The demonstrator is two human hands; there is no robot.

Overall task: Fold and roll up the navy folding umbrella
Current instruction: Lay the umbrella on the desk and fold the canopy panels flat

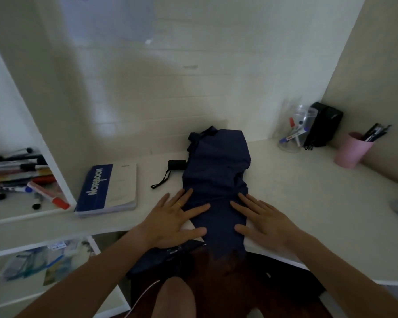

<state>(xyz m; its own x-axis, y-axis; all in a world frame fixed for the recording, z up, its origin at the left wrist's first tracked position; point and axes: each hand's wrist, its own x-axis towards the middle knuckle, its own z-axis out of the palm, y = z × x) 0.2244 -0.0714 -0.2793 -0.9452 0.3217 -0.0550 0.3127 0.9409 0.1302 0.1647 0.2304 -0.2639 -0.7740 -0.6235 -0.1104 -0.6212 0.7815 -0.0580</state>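
A: Where's the umbrella (pixel 216 180)?
B: Flat on bench (pixel 296 184), near end hanging off front edge.
A: Hands?
B: L hand (pixel 172 222) & R hand (pixel 265 222) spread flat, pressing fabric, nothing gripped.

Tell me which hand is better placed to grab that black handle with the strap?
The left hand. The umbrella handle and its wrist strap lie just beyond its fingers, while the right hand sits across the navy canopy.
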